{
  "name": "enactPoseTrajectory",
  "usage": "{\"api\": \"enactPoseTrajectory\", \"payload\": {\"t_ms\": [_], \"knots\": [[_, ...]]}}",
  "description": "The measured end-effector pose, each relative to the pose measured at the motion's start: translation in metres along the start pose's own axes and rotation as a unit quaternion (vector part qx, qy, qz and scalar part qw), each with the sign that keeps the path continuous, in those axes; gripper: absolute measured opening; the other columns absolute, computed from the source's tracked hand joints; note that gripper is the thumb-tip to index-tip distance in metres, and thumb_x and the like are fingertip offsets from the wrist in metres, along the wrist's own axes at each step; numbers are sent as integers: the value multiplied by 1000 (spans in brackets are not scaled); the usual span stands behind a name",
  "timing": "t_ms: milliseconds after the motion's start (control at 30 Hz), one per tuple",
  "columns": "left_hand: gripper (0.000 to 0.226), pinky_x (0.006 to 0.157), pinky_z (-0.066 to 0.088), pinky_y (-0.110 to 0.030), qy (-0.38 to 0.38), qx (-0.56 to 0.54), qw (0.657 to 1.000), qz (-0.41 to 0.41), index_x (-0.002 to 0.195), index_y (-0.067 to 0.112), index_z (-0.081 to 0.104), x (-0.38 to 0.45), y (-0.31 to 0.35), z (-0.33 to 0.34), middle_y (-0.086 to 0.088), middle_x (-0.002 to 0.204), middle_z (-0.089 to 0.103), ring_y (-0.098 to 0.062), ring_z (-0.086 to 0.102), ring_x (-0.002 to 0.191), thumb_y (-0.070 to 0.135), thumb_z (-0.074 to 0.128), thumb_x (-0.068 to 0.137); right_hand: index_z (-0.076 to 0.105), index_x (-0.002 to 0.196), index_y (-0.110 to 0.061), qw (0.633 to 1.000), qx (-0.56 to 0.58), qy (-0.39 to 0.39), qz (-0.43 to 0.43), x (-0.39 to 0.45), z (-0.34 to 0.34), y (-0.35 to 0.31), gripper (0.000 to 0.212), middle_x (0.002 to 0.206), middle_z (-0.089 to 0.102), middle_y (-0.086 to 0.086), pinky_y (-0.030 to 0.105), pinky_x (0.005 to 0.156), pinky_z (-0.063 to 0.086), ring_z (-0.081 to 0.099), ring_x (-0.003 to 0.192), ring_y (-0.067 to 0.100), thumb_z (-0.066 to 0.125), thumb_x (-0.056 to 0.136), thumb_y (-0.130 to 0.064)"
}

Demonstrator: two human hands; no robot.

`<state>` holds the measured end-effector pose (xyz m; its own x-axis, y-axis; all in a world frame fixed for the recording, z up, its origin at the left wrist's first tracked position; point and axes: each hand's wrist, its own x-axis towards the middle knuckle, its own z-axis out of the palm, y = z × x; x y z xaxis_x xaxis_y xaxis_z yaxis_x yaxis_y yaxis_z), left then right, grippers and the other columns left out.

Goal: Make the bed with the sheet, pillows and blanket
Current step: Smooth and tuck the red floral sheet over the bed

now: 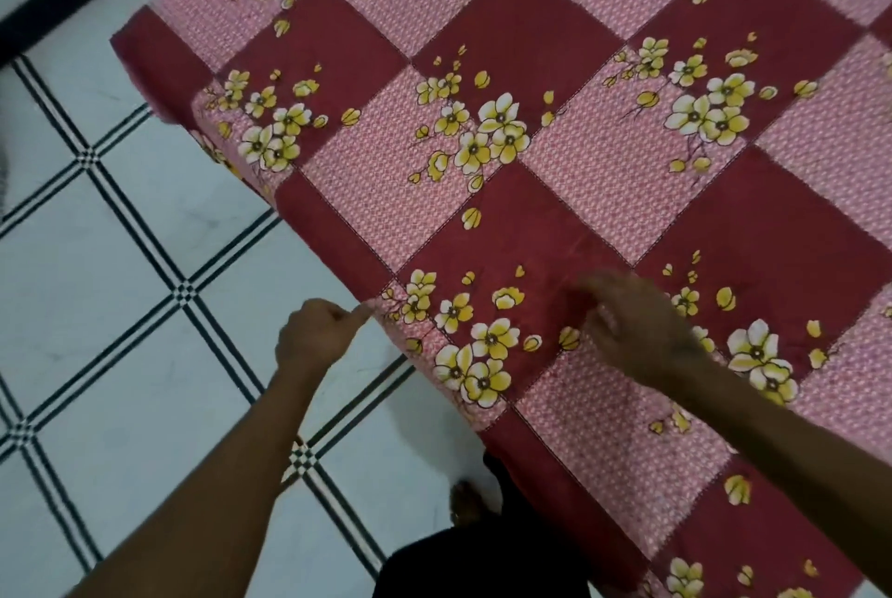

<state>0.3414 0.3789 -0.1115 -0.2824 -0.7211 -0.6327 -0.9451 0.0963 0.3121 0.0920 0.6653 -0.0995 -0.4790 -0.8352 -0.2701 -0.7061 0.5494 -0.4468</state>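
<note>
Left hand (316, 332) pinched the sheet (555, 139) at the bed's near edge. Right hand (637, 327), blurred, fingers loose and grasping nothing, hovered over the sheet just inside that edge. Sheet spread across the bed above tiled floor (120, 283).

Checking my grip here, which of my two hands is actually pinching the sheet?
The left hand, pinching the sheet at its edge. The right hand is blurred above the fabric, fingers loose.

— What covers the bed (159, 66)?
— A checked sheet (603, 153), maroon and pink squares with yellow flowers, spread flat and hanging over the near edge.
— And beneath?
— A white tiled floor (120, 259) with black lines; a bare foot (466, 501) stands by the bed.
</note>
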Motion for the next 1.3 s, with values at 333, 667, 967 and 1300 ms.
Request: {"api": "enactPoseTrajectory", "payload": {"t_ms": [333, 667, 967, 1300], "knots": [[43, 60, 45, -23, -124, -172, 976, 45, 93, 6, 75, 58, -7, -16, -2, 90, 77, -5, 67, 63, 48, 68, 90, 10, 160, -1, 977, -41, 125, 167, 77, 110, -102, 69, 167, 3, 21, 50, 126, 5, 0, 156, 32, 26, 106, -41], [22, 56, 46, -11, -129, -226, 960, 106, 89, 14, 78, 131, -66, -74, 5, 82, 77, -13, 67, 56, 30, 64, 97, 18, 157, 4, 964, -49, 180, 191, 191, 95, -144, 66, 165, 13, 25, 53, 125, 8, 9, 155, 37, 30, 106, -35], [36, 76, 57, -34, -84, -262, 959, 62, 88, 14, 77, 208, -109, -146, 6, 80, 76, -15, 67, 54, 42, 59, 99, 18, 159, -1, 978, -124, 45, -159, 301, 151, -296, 61, 166, 11, 18, 42, 127, 1, 8, 155, 31, 31, 108, -32], [39, 75, 59, -37, -62, -228, 966, 104, 77, 21, 77, 307, -63, -223, 8, 77, 76, -11, 70, 68, 48, 58, 97, 13, 158, 1, 958, -34, 199, 202, 449, 76, -265, 67, 167, 9, 21, 52, 126, 5, 5, 155, 34, 24, 104, -36]]}}
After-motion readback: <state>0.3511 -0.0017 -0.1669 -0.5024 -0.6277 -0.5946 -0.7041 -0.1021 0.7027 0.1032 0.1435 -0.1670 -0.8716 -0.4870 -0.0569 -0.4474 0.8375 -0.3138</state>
